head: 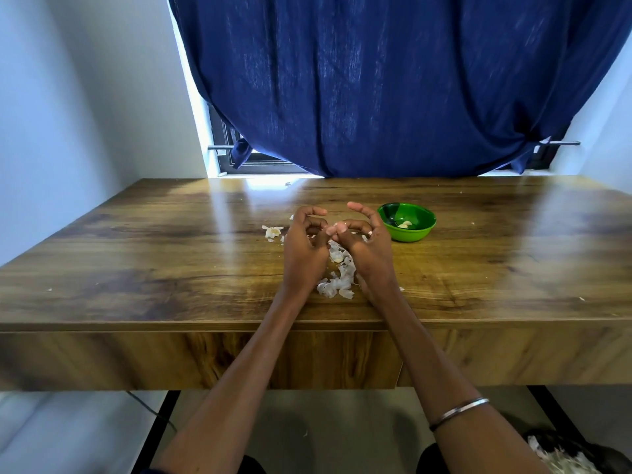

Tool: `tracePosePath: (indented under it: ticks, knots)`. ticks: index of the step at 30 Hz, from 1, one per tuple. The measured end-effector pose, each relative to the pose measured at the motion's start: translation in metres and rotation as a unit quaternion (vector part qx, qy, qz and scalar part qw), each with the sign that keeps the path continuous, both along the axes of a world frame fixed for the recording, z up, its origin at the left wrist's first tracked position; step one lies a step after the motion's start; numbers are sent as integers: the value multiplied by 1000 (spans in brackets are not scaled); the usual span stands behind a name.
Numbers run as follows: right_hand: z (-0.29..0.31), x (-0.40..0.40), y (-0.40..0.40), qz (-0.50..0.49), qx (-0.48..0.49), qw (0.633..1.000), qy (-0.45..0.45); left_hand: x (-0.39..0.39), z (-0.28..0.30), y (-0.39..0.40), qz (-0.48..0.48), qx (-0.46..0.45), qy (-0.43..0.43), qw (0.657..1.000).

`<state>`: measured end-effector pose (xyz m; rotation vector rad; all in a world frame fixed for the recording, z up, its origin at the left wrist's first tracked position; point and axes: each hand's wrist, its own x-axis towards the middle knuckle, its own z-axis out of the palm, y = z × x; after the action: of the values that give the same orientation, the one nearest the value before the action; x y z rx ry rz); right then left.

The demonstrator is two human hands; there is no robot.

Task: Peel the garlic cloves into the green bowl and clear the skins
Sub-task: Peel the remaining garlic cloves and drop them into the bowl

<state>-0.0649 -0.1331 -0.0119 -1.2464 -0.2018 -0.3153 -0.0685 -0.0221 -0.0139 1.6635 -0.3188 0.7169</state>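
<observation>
Nearest the camera, a metal bangle is seen on the right forearm. At the lower right corner, a dark container holding pale skins is noted on the floor, partly cut off by the frame edge.

Both forearms are extended over the front edge of the wooden table. Between the wrists, a pile of garlic skins is spread on the tabletop.

The left hand and right hand are held together above the pile, fingers curled, thumbs and fingertips meeting at the middle. A small pale piece, taken to be a garlic clove, is pinched where the fingertips meet; most of it is hidden, and which hand carries the grip cannot be told for certain.

Just left of the left hand, a separate scrap of skin lies on the table.

Just right of the right hand, the green bowl stands upright, with peeled cloves inside.

Beyond the table, a blue curtain is hung over a window.
</observation>
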Motion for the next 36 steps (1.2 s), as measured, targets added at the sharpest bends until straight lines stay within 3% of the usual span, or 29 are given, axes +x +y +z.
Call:
tracePosePath:
  ticks: [6,13,19,24,29,36]
  knots:
    - [-1,0,0,-1,-17,1000,5,4,-1,3,33,15,21,999]
    - [1,1,-1,16,16,999,27,0,0,4,-5,-31,47,998]
    - [-1,-1,4,-9,-101,995,2,1,0,6,22,-82,62,994]
    - [0,-1,1,-10,-102,995,2,1,-1,6,-11,-133,116,984]
    - [-1,2,1,-5,-68,998,8,-2,0,6,-34,-95,112,989]
    - [0,2,1,-14,-69,998,1,-4,1,4,5,-78,93,993]
